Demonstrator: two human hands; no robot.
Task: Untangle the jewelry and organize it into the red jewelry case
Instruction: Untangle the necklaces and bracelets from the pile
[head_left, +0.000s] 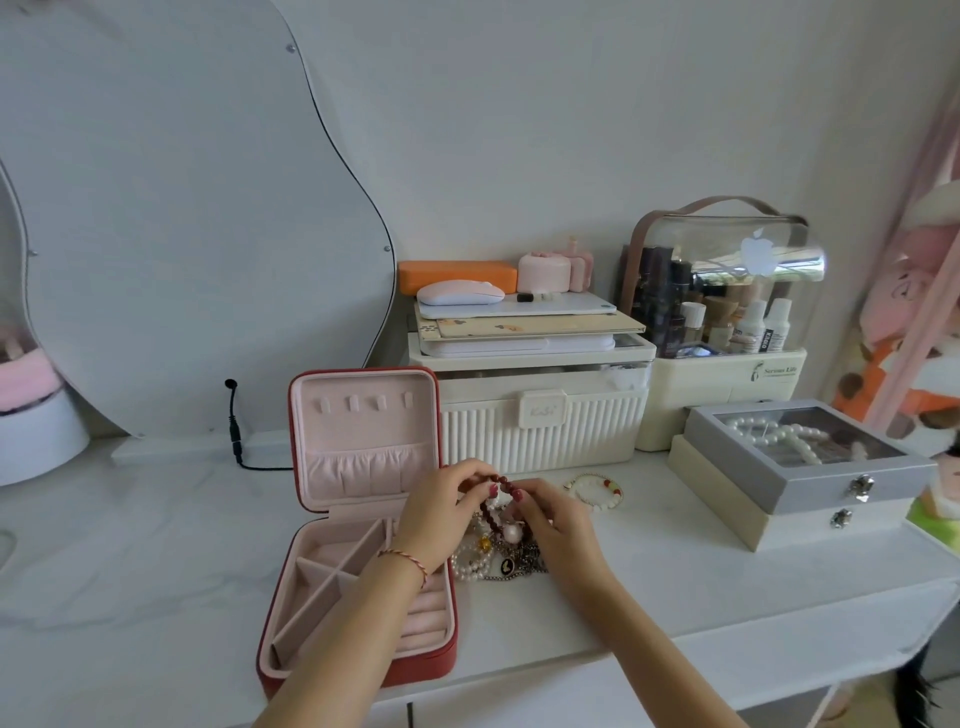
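Head view: both hands' fingers pinch a dark red beaded bracelet (497, 496) above the tangled jewelry pile (498, 558). It looks light and limp; best held by its beads.

The case (363, 670) is red outside, pale pink inside. The bracelet (493, 506) is dark red. The bench (156, 545) is white.
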